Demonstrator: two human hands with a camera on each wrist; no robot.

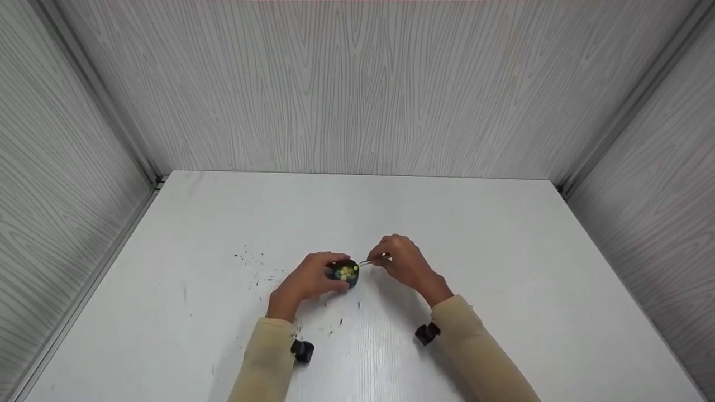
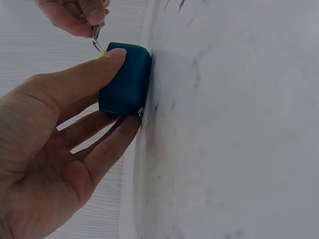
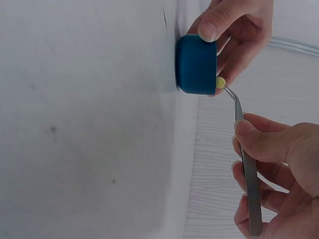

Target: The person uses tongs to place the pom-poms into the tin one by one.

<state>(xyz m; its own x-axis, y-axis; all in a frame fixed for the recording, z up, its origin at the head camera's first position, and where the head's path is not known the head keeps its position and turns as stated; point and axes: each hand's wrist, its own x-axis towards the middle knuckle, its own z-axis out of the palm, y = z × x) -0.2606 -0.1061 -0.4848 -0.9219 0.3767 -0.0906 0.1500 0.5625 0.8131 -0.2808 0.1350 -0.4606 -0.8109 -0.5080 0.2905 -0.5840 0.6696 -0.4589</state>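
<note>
A small dark blue cup (image 1: pixel 353 282) stands on the white table, holding several yellow and greenish balls (image 1: pixel 345 272). My left hand (image 1: pixel 310 275) grips the cup, thumb on the near side and fingers on the far side; in the left wrist view the cup (image 2: pixel 127 79) looks smooth and rounded at its base. My right hand (image 1: pixel 403 261) pinches bent-tip metal tweezers (image 3: pixel 250 191) from the cup's right. At the tweezers' tips, a yellow ball (image 3: pixel 221 82) sits at the cup's rim.
Dark specks and smudges (image 1: pixel 257 262) mark the white table (image 1: pixel 475 234), mostly left of the cup. Pale wood-grain panels (image 1: pixel 335 84) enclose the table at the back and sides. A small black device (image 1: pixel 303 352) sits at the left wrist and another black device (image 1: pixel 427 334) at the right.
</note>
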